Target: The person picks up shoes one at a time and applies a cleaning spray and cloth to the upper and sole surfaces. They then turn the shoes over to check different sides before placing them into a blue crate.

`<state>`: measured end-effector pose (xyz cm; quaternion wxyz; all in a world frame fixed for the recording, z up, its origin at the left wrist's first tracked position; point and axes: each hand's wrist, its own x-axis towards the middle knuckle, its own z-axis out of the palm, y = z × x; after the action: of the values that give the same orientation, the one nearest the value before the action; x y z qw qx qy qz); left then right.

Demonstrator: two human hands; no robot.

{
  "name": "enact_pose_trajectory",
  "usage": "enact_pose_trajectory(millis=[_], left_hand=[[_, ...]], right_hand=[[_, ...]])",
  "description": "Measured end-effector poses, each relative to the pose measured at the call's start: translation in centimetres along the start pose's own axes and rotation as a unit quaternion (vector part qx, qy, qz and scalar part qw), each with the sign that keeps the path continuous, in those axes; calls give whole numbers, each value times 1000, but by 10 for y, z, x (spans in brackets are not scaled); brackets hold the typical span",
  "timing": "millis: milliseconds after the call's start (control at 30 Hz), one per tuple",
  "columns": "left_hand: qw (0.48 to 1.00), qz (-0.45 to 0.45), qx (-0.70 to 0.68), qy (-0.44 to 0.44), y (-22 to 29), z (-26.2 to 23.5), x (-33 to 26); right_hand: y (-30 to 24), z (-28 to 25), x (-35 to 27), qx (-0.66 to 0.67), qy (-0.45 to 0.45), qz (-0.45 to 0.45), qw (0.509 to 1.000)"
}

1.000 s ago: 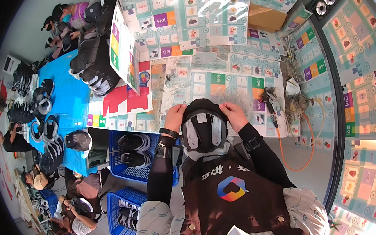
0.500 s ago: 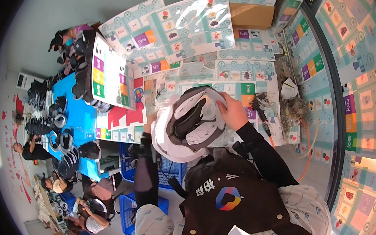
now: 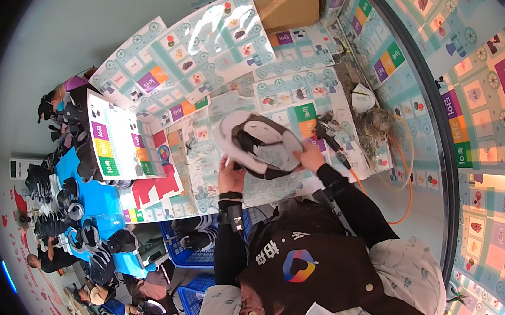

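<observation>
A light grey and black cap (image 3: 276, 150) is held over the worktable, its hollow inside turned up toward me. My left hand (image 3: 230, 175) grips its left lower edge, the fingers partly hidden behind it. On the right side, my right hand (image 3: 311, 155) pinches the rim between thumb and fingers. Just beyond the right hand lies a black hand tool (image 3: 331, 136) with an orange hose.
Printed sheets cover the worktable (image 3: 208, 201), and a propped panel (image 3: 217, 42) stands at its back. Below the left edge is a blue basket (image 3: 194, 262) with caps. A cardboard box (image 3: 290, 11) sits far back. People work at a blue table (image 3: 97, 194) at left.
The cap has turned and tilted in my hands, showing more of its inside. My left hand has come into clear view at its lower left. The whole view has shifted.
</observation>
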<state>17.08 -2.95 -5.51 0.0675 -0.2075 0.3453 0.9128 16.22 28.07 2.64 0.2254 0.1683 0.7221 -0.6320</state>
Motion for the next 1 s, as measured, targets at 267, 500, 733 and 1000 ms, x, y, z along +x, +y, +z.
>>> enact_pose_trajectory(millis=[267,500,733,1000], left_hand=[[953,47,241,179,-81,-10,48],[811,122,567,80,-72,-25,102],[748,82,651,103,-73,2,111],[730,102,666,119,-70,6,99]], right_hand=[[136,72,12,400,-44,328,855],[115,-1,27,-129,-141,96,977],[115,-98,85,-524,308,-150,779],[104,-116,106,-506,262,-78,818]])
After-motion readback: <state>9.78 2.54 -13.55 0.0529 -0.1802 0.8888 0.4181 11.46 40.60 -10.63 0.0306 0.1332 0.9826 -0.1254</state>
